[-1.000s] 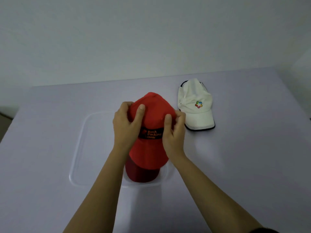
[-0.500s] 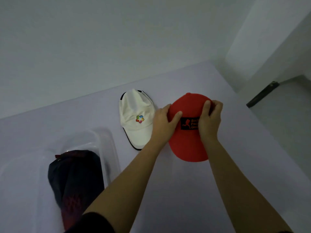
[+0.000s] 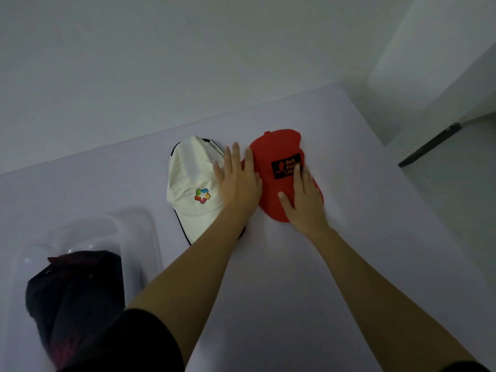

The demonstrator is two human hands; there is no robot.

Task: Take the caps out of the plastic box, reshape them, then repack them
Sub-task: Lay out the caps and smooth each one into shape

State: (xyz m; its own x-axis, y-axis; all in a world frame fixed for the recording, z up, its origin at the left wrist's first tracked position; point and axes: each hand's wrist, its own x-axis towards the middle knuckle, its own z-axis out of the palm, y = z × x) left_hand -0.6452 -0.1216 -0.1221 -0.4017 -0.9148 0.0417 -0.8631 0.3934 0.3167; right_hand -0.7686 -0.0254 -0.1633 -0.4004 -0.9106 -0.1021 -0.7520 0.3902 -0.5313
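Note:
A red cap with a black patch lies flat on the table, right of a white cap with a coloured logo. My left hand rests flat with fingers spread, between the two caps and over the red cap's left edge. My right hand lies flat on the red cap's brim, fingers reaching the patch. Neither hand grips anything. A clear plastic box stands at the lower left with a dark cap inside it.
The pale table ends at a right edge near a dark strip on the floor. A wall runs along the table's far side.
The red cap went from above the box to the table beside the white cap. Both hands let go of its crown and now lie flat on it.

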